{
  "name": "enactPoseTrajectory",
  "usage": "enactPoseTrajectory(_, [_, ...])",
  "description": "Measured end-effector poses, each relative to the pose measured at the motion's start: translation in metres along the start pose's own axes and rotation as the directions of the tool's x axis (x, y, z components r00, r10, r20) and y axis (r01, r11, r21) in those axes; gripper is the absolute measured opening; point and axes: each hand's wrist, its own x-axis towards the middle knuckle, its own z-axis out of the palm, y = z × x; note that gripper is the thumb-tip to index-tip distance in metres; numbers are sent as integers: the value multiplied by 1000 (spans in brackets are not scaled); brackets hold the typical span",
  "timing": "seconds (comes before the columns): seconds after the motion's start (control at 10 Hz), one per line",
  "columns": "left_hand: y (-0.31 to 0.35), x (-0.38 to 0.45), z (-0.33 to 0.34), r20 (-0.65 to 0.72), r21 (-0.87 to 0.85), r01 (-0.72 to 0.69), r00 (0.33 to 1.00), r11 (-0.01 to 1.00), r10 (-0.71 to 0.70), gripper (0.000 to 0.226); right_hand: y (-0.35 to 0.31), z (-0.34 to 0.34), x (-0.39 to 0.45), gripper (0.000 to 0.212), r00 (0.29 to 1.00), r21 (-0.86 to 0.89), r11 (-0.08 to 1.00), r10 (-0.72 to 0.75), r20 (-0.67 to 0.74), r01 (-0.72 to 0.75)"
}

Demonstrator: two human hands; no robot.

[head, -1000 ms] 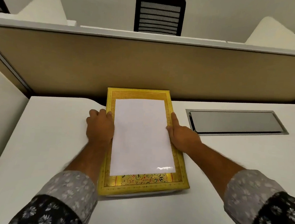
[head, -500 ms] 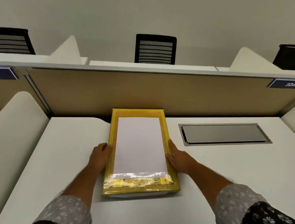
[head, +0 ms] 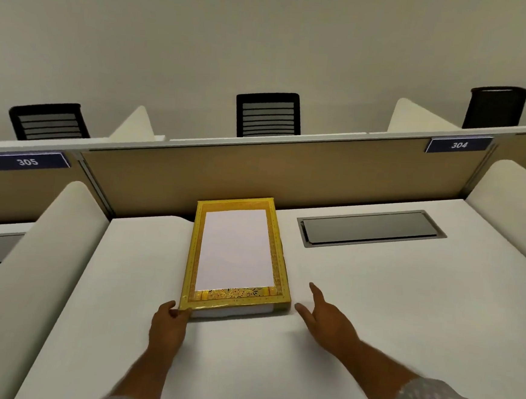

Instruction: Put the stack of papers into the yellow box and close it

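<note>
The flat yellow box (head: 282, 279) lies lengthwise on the white desk (head: 373, 302), its far end against the partition. White paper (head: 235, 250) lies on top of it inside the gold border, with a patterned gold strip showing at the near end. A white layer shows under the yellow edge at the near side. My left hand (head: 168, 324) touches the box's near left corner with its fingertips. My right hand (head: 329, 319) hovers just right of the near right corner, fingers spread, apart from the box.
A grey metal cable hatch (head: 369, 228) is set in the desk to the right of the box. A tan partition (head: 257, 173) backs the desk. White curved side dividers (head: 41, 245) stand left and right. Black chairs (head: 267, 114) are behind the partition.
The camera has tilted up. Both hands slid back from the box's long sides to its near end; my right hand has come off the box and my left is at the near corner.
</note>
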Motion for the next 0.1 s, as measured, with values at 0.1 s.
enactPoseTrajectory(0.1, [1, -27, 10, -153, -67, -24, 988, 997, 14, 43, 11, -17, -8, 85, 1000, 22, 1000, 11, 3, -11])
